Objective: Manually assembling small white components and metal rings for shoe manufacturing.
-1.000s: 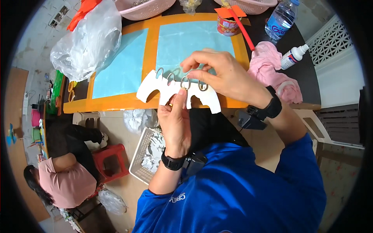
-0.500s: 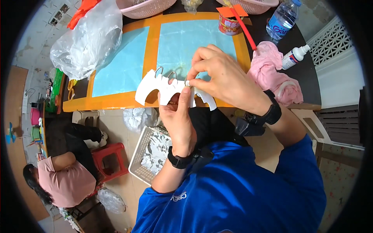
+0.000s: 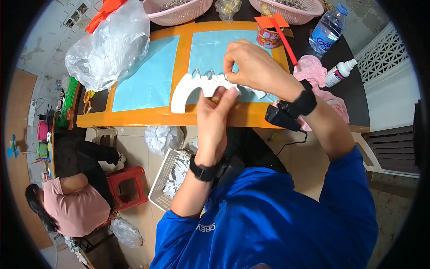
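Currently, both hands (image 3: 214, 114) (image 3: 251, 65), nearly closed, pinch at the white piece (image 3: 208, 83).

In the hands (image 3: 214, 114), over the desk (image 3: 143, 119), a cutout (image 3: 183, 92); beyond, two baskets (image 3: 181, 17), a pouch (image 3: 228, 9) between; beyond and rightward, a tub (image 3: 268, 37), then a water bottle (image 3: 329, 29); right, a cloth (image 3: 310, 71) beside a squeeze bottle (image 3: 340, 74); beyond and leftward, a plastic bag (image 3: 107, 47); below left, a crate (image 3: 157, 184) with scraps (image 3: 177, 172).

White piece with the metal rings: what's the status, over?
Left hand pinches the white piece. Right hand at its edge with metal rings; exact grip unclear. Plastic bag left, pink cloth right, both apart from the piece.
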A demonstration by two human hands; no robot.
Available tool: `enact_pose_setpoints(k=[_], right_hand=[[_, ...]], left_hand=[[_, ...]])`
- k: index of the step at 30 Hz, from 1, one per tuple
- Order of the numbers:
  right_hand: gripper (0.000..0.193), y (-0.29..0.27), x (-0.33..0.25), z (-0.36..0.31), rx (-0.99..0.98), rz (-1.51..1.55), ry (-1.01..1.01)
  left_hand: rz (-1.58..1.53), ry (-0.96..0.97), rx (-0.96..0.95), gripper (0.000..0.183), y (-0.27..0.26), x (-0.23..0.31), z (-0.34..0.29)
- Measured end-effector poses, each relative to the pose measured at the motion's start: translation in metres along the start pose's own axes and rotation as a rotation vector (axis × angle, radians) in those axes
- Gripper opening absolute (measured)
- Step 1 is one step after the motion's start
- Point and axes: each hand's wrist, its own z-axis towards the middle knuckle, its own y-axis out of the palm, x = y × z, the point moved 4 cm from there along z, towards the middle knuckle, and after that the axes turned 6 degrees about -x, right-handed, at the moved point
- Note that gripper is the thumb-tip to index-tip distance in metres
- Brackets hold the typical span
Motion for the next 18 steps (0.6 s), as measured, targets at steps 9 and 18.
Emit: enact_pose_setpoints(k=[9,18], right_hand=[[0.005,0.019,0.015,-0.008,-0.084,0.053,-0.018],[0.010,0.020,0.013,-0.012,-0.020,0.009,0.009]], left_hand=[[1.095,0.523,-0.081,0.060,-0.022,0.061,-0.010],[1.075,0.340,-0.190,0.086,-0.022,0.025,0.064]])
